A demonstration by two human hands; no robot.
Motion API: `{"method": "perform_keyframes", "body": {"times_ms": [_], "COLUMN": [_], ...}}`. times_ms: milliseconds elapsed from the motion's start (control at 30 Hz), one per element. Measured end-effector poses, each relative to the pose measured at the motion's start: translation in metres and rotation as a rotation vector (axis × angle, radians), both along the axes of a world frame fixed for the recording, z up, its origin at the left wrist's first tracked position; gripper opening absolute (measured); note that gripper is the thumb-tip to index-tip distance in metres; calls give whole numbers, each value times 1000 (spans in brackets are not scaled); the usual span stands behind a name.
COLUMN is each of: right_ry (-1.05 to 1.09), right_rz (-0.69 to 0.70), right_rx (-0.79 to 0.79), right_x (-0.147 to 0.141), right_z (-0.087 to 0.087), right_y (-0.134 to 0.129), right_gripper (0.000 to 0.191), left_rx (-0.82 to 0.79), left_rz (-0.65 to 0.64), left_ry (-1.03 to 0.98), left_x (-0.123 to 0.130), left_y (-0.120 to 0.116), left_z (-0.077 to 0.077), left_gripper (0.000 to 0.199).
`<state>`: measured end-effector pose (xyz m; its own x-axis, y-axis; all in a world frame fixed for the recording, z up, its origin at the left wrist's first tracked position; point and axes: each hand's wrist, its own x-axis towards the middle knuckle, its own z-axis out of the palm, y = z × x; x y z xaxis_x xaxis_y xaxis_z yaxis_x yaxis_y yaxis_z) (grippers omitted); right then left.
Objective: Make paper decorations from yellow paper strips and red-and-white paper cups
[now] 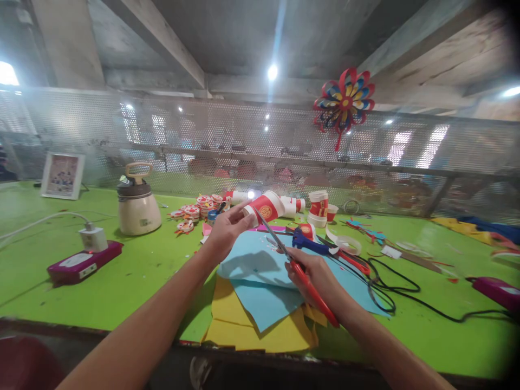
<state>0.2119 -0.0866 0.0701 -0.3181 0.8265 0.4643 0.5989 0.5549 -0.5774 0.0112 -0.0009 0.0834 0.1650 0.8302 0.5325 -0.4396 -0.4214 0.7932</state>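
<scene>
Tilted on its side, a red and white paper cup [271,208] is gripped in my left hand [228,227]. My right hand [311,271] is closed around the red handles of a pair of scissors [303,279]. The scissor blades point up and left, with their tips at the cup's near end; whether they cut into it I cannot tell. Below both hands lie light blue sheets [260,271] on top of yellow sheets [260,333]. A blue-handled glue gun [311,242] rests just beyond my right hand.
A stack of paper cups [318,206] stands behind, near a tape roll [348,245]. Small red and white paper crafts [195,211] sit back left. A kettle-shaped bottle [138,208] and a purple power strip [84,264] are left. A black cable [422,304] runs right.
</scene>
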Motion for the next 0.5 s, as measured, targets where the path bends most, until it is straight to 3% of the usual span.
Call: {"method": "perform_keyframes", "body": {"times_ms": [200, 333, 500], "right_ry": [-9, 42, 80], "right_rz": [-15, 33, 41], "right_rx": [6, -65, -111], "right_x": [2, 1, -2], "right_z": [-5, -2, 0], "right_y": [4, 7, 4], "right_gripper": [40, 32, 37], "left_rx": [-2, 29, 56], "left_rz": [26, 64, 100], "left_ry": [55, 134, 126], "left_x": [-4, -6, -2], "left_y": [0, -1, -4], "left_z": [3, 5, 6], "left_gripper": [58, 57, 55]}}
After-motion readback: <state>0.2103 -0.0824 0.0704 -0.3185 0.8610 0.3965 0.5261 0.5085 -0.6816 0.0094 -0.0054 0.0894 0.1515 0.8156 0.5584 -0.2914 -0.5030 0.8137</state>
